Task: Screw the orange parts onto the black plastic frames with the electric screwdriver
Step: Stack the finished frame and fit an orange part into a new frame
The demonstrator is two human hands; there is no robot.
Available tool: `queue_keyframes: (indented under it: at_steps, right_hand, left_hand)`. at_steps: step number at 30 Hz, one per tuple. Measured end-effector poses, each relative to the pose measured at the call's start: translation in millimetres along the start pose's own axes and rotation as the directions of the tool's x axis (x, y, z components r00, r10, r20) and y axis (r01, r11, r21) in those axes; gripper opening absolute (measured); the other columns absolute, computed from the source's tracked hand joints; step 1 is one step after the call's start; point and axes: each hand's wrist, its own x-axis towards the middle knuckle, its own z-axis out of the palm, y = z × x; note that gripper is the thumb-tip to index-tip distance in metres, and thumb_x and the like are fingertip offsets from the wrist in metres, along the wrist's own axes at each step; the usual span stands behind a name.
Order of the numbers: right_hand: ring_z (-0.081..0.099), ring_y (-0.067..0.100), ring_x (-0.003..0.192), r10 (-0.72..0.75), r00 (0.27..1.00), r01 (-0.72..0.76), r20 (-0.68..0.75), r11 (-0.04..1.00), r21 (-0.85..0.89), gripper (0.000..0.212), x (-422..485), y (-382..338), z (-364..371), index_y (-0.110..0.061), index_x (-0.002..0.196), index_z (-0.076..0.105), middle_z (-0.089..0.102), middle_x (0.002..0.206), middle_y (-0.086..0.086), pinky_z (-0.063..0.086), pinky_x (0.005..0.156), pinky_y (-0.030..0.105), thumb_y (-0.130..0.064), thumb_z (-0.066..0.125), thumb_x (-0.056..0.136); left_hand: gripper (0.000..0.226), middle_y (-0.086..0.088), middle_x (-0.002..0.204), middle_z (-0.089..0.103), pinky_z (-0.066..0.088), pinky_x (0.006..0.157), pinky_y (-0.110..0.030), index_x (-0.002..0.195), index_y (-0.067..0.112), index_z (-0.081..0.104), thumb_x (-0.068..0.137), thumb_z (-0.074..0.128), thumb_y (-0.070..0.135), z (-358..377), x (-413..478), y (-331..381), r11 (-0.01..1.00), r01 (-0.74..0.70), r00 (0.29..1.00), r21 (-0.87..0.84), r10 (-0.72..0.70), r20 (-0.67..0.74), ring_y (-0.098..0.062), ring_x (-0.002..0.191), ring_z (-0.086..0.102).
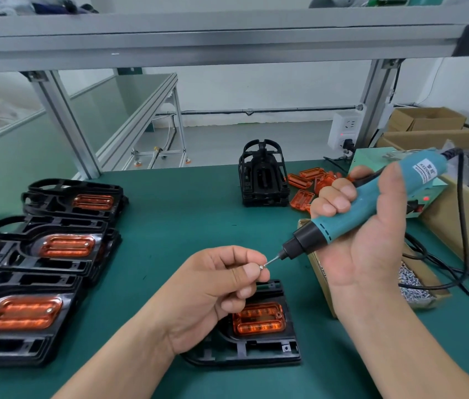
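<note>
My right hand point(365, 231) grips the teal electric screwdriver point(371, 203), its bit angled down to the left. My left hand point(216, 286) pinches a small screw point(260, 267) right at the bit's tip. Below both hands lies a black plastic frame point(256, 352) with an orange part point(259, 318) seated in it; my left hand hides part of the frame. Loose orange parts point(308, 182) lie at the back right, beside an upright stack of black frames point(262, 177).
Three piles of black frames with orange parts point(40, 254) fill the left of the green mat. An open carton of screws point(411, 283) sits under my right hand, with black cables and a power box point(417, 203) beyond. Cardboard boxes point(429, 119) stand far right.
</note>
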Motion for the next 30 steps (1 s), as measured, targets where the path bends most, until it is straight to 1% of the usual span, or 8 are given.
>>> queue_keyframes:
  at_steps: [7, 13, 17, 19, 23, 26, 30]
  right_hand:
    - [0.042, 0.008, 0.061, 0.002, 1.0, -0.001, 0.024, 0.999, -0.04, 0.031, -1, 2, -1, -0.019, 0.095, 0.059, 0.043, 0.076, -0.004, 0.044, 0.059, 0.022, -0.047, 0.056, 0.107]
    - [0.045, 0.009, 0.061, 0.003, 1.0, -0.001, 0.022, 0.994, -0.109, 0.033, 0, 5, -2, -0.019, 0.095, 0.059, 0.046, 0.076, -0.004, 0.046, 0.061, 0.023, -0.05, 0.059, 0.105]
    - [0.046, 0.01, 0.062, -0.003, 1.0, 0.005, 0.014, 0.993, -0.116, 0.036, 1, 8, -3, -0.018, 0.096, 0.06, 0.048, 0.076, -0.004, 0.047, 0.062, 0.025, -0.054, 0.067, 0.097]
    - [0.047, 0.01, 0.062, -0.007, 1.0, 0.01, 0.027, 0.994, -0.111, 0.036, 1, 9, -4, -0.018, 0.097, 0.06, 0.048, 0.076, -0.004, 0.047, 0.062, 0.024, -0.054, 0.067, 0.097]
    - [0.048, 0.009, 0.061, 0.01, 1.0, -0.006, 0.028, 0.993, -0.121, 0.036, 2, 9, -6, -0.018, 0.097, 0.06, 0.049, 0.075, -0.003, 0.047, 0.059, 0.024, -0.052, 0.069, 0.096]
    - [0.047, 0.009, 0.06, 0.027, 1.0, -0.027, 0.0, 0.992, -0.123, 0.036, 3, 11, -7, -0.017, 0.097, 0.06, 0.049, 0.075, -0.003, 0.046, 0.058, 0.024, -0.051, 0.071, 0.095]
    - [0.046, 0.009, 0.06, 0.055, 0.998, -0.057, -0.023, 0.992, -0.116, 0.036, 5, 11, -11, -0.017, 0.095, 0.061, 0.048, 0.075, -0.003, 0.046, 0.057, 0.024, -0.052, 0.071, 0.097]
  left_hand:
    - [0.015, -0.016, 0.095, 0.07, 0.037, 0.049, -0.017, 0.102, 0.005, 0.076, 0.087, 0.076, 0.006, -1, 0, 0, 1.0, 0.0, 1.0, 0.017, 0.0, -0.002, -0.011, 0.063, 0.049]
    - [0.015, -0.015, 0.092, 0.075, 0.037, 0.051, -0.017, 0.097, 0.011, 0.081, 0.082, 0.08, 0.013, -2, 1, -2, 0.98, -0.076, 0.99, 0.182, 0.095, -0.101, -0.008, 0.061, 0.049]
    - [0.02, -0.016, 0.094, 0.076, 0.035, 0.05, -0.017, 0.097, 0.012, 0.081, 0.078, 0.083, 0.017, -2, 2, -2, 0.971, -0.097, 0.985, 0.219, 0.126, -0.119, -0.008, 0.06, 0.047]
    - [0.024, -0.016, 0.096, 0.077, 0.035, 0.05, -0.017, 0.098, 0.014, 0.081, 0.076, 0.085, 0.021, -2, 1, -2, 0.962, -0.104, 0.983, 0.252, 0.138, -0.12, -0.007, 0.06, 0.048]
    - [0.015, -0.014, 0.097, 0.079, 0.036, 0.05, -0.016, 0.097, 0.017, 0.081, 0.082, 0.081, 0.018, -1, 1, -4, 0.947, -0.1, 0.981, 0.307, 0.145, -0.128, -0.006, 0.061, 0.051]
    - [0.015, -0.015, 0.097, 0.079, 0.035, 0.051, -0.018, 0.097, 0.019, 0.081, 0.082, 0.079, 0.019, 0, 1, -4, 0.933, -0.086, 0.982, 0.35, 0.139, -0.13, -0.009, 0.06, 0.045]
    - [0.021, -0.019, 0.1, 0.077, 0.033, 0.051, -0.019, 0.099, 0.021, 0.08, 0.079, 0.08, 0.026, 2, 1, -2, 0.918, -0.066, 0.982, 0.391, 0.13, -0.138, -0.012, 0.059, 0.037]
